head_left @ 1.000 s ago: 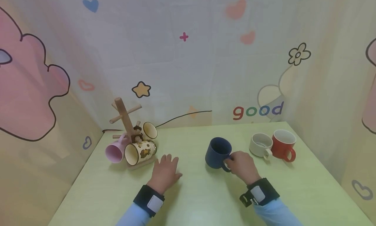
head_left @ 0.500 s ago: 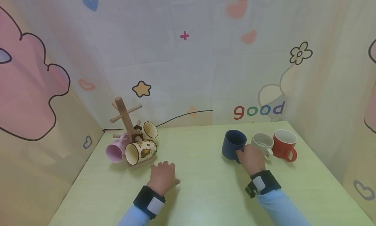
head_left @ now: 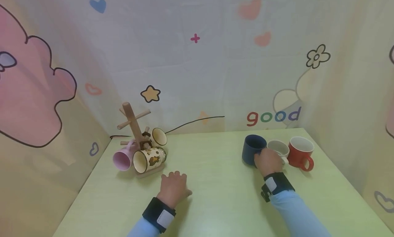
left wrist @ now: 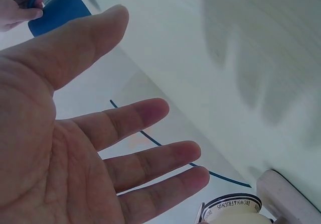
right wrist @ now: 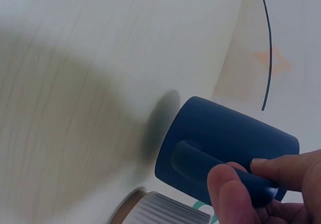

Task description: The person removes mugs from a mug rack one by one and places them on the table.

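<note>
My right hand (head_left: 267,160) grips the handle of a dark blue mug (head_left: 251,149) that stands upright on the green table (head_left: 215,196), right beside a white mug (head_left: 279,148) and a red mug (head_left: 300,150). In the right wrist view my thumb and fingers (right wrist: 235,199) pinch the blue mug's handle (right wrist: 210,166). My left hand (head_left: 173,187) lies flat on the table with straight fingers (left wrist: 135,158), holding nothing, a little in front of a wooden mug tree (head_left: 133,127).
The mug tree carries a pink mug (head_left: 121,159), a cream printed mug (head_left: 148,160) and a small cream cup (head_left: 159,136). Cartoon-printed cloth walls (head_left: 197,59) close in the table at the back and both sides.
My right hand has carried the blue mug from the table's middle to the right and back, up against the white mug. The left hand has barely shifted.
</note>
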### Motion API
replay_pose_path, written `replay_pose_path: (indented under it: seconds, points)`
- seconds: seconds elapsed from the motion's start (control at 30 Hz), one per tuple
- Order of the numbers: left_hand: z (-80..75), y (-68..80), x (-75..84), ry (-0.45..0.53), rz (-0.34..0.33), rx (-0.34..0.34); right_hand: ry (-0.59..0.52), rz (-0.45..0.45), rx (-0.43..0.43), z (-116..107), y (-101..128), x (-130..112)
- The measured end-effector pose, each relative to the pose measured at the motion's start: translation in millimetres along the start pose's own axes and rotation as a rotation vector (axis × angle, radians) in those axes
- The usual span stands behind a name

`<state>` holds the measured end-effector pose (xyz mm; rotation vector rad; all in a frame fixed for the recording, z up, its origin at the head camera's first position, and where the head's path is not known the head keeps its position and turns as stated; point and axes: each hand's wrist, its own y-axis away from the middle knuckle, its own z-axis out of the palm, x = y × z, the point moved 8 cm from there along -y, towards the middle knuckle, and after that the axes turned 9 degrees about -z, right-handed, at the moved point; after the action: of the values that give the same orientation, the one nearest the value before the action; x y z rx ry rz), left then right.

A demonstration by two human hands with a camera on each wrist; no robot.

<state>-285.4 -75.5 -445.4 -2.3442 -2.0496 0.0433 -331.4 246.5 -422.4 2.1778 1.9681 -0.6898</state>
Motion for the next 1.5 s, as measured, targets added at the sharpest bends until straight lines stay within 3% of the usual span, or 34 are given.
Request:
replay_pose_path:
  seconds: [0.27, 0.6, 1.13, 1.5]
  points:
    - [6.9, -0.3, 2.4, -0.019, -0.007, -0.01, -0.007, 0.089, -0.029, 12, -2, 12]
    - [8.2, 3.9, 2.6, -0.01, 0.0, 0.002, -0.03, 0.1, -0.04, 23, -6, 13]
    - [11.1, 2.8, -0.9, -0.016, -0.003, -0.03, -0.04, 0.002, -0.009, 23, 1, 12]
    - [16.7, 2.9, -9.7, 0.003, -0.027, -0.07, -0.052, 0.009, -0.03, 28, 16, 17]
